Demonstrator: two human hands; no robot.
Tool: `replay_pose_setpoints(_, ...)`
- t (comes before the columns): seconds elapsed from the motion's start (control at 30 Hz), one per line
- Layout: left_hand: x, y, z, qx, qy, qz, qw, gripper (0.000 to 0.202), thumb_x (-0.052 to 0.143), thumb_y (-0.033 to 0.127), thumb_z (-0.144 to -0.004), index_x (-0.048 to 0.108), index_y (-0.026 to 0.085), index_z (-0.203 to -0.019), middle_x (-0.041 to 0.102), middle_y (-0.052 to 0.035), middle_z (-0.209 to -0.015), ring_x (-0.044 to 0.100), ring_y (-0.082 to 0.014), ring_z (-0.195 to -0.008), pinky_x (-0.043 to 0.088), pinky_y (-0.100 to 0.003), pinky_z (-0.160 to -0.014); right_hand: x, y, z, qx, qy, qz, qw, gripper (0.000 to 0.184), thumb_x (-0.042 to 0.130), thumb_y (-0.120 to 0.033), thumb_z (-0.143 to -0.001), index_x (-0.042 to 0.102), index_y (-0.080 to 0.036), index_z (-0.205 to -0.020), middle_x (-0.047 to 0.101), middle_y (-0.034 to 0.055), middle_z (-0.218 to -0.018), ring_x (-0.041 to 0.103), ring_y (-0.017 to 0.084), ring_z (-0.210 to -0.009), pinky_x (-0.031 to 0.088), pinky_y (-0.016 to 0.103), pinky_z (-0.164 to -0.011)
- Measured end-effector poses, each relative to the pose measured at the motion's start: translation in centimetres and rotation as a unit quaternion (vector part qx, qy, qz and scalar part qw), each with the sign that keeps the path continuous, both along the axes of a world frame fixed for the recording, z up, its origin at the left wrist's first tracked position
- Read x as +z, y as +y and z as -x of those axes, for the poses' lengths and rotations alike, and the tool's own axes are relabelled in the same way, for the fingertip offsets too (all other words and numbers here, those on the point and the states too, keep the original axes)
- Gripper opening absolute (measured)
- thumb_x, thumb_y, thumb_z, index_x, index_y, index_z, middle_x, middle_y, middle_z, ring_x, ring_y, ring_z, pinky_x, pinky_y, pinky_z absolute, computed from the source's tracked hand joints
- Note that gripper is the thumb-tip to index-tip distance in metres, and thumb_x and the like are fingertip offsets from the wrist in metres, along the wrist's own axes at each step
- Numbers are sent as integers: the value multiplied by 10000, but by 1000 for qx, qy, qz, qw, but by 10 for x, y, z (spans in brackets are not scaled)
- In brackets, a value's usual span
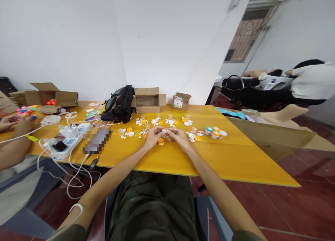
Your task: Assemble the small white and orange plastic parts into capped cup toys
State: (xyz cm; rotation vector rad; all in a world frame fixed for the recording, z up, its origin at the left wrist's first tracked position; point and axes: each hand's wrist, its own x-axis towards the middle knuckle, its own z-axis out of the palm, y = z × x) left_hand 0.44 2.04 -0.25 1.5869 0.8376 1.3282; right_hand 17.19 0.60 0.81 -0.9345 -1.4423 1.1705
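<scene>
My left hand (152, 135) and my right hand (179, 136) meet over the yellow table (235, 157), fingers pinched together on a small white piece (164, 132) between them. An orange lid (161, 141) lies just under my left hand. Small white discs and orange lids (157, 122) are scattered beyond my hands, with little capped jars (216, 132) to the right.
A black bag (120, 103) and cardboard boxes (148, 99) stand at the table's back edge. A white power strip with cables (65, 139) lies to the left. Another person's hand (24, 124) works at the far left. A person leans over at the right rear (311, 82).
</scene>
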Motion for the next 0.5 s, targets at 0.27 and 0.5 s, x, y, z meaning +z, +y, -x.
replay_pose_setpoints(0.27, -1, -1, -1, -6, 18, 16, 1000, 281, 854, 340, -698, 727, 172, -884, 764, -49, -888, 703, -187, -848, 571, -327, -839, -5, 3, -1, -3, -70, -27, 997, 508, 647, -717, -756, 635, -216, -667, 609, -10, -566, 552, 139, -510, 479, 265, -492)
replay_pose_setpoints(0.5, -3, 0, -1, -33, -12, 41, 999, 299, 882, 339, -669, 722, 167, -855, 771, -53, -915, 711, -176, -833, 567, -326, -849, -10, 7, -2, -8, -136, -65, 988, 511, 542, -690, -834, 523, -238, -596, 558, -22, -534, 528, 146, -514, 448, 265, -505)
